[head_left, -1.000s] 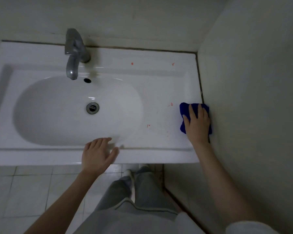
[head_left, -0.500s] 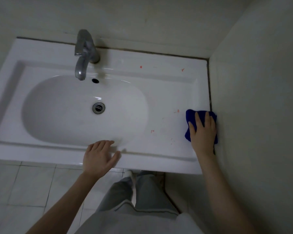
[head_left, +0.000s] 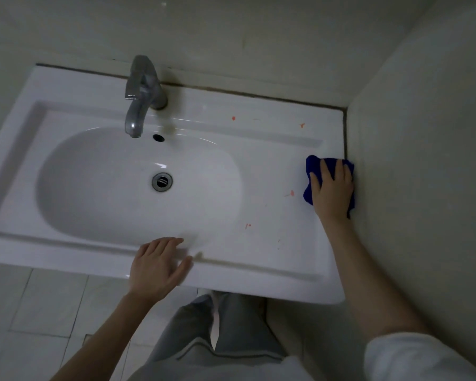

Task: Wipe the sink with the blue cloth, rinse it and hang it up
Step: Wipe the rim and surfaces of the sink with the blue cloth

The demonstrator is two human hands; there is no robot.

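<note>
Right hand (head_left: 331, 192) presses flat, fingers spread, on the crumpled blue cloth (head_left: 312, 167) at the white ceramic sink's (head_left: 272, 160) right edge, orange specks lying leftward, while the open, empty left hand (head_left: 157, 266) rests bottom centre

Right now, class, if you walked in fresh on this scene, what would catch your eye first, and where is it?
The bright blue cloth stands out most, pressed flat under the right hand on the white ceramic sink at its right edge, against the side wall. Next come small reddish-orange specks scattered over the flat ledge to the right of the basin. The left hand rests open at the sink's front rim, and a grey metal tap stands at the back.
</note>
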